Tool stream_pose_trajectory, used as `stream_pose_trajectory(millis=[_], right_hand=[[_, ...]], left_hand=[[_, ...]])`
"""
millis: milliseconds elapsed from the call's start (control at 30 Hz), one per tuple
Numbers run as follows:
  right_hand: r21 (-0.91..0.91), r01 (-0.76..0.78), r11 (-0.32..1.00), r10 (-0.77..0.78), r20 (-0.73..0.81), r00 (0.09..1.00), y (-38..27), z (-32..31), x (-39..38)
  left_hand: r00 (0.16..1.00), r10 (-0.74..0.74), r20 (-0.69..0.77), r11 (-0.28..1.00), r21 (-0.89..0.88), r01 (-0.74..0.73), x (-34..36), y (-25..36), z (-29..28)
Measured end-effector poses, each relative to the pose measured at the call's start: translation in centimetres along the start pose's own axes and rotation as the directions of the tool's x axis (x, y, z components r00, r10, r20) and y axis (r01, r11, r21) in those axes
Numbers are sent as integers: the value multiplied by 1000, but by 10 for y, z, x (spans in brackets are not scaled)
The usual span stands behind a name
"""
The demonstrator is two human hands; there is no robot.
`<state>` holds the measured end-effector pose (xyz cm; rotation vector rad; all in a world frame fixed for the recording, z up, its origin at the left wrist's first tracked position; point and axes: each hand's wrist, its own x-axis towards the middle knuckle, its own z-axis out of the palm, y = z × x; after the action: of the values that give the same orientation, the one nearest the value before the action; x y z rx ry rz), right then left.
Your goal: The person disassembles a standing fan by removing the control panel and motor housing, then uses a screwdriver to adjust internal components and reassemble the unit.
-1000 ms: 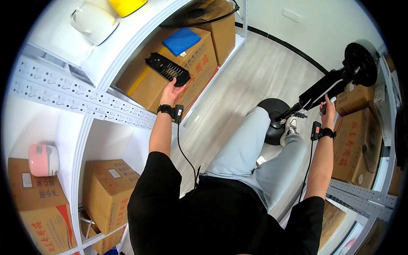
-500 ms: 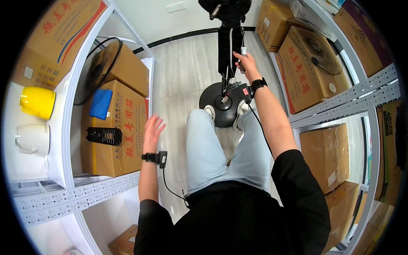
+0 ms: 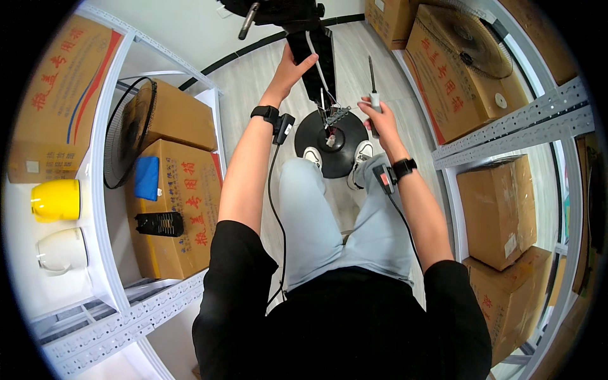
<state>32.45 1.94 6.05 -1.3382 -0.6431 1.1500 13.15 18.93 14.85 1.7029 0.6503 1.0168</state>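
Observation:
In front of me stands a black pedestal fan, its flat black column [image 3: 318, 63] leaning above a round base [image 3: 310, 136]. A grey cable runs down the column, and thin wires with a small switch board [image 3: 337, 116] hang loose at its lower end. My left hand [image 3: 291, 73] grips the column's left side, thumb across the front and the other fingers partly hidden. My right hand [image 3: 382, 121] is closed round a screwdriver [image 3: 374, 98] with a grey handle, its shaft pointing up and away, to the right of the column and apart from it.
On the left shelf are a yellow mug [image 3: 56, 200], a white mug [image 3: 62, 251], a fan grille [image 3: 130, 133], a blue cloth [image 3: 147, 178] and a black slotted part [image 3: 159, 224] on cartons. Cartons [image 3: 497, 209] and another grille [image 3: 465, 38] fill the right shelf. My feet flank the base.
My left hand has gone from free air by the left shelf up to the fan column. My right hand has drawn back from the column, still holding the screwdriver.

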Motion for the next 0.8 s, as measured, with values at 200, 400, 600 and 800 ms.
stream_pose_trajectory(millis=[200, 400, 600, 800], right_hand=[[145, -95, 985, 90, 37, 995, 16, -21, -40], [177, -100, 979, 69, 176, 982, 12, 4, -67], [135, -95, 986, 66, 202, 977, 1, 3, -95], [44, -31, 999, 32, -32, 999, 8, -54, -83]], left_hand=[[983, 7, -186, 1000, 27, -2, -5, -28, 7], [952, -61, -300, 984, 144, 108, -23, -15, -5], [959, -87, -271, 973, 185, 140, -39, -15, -22], [949, -156, -272, 956, 198, 214, -38, -32, -16]])
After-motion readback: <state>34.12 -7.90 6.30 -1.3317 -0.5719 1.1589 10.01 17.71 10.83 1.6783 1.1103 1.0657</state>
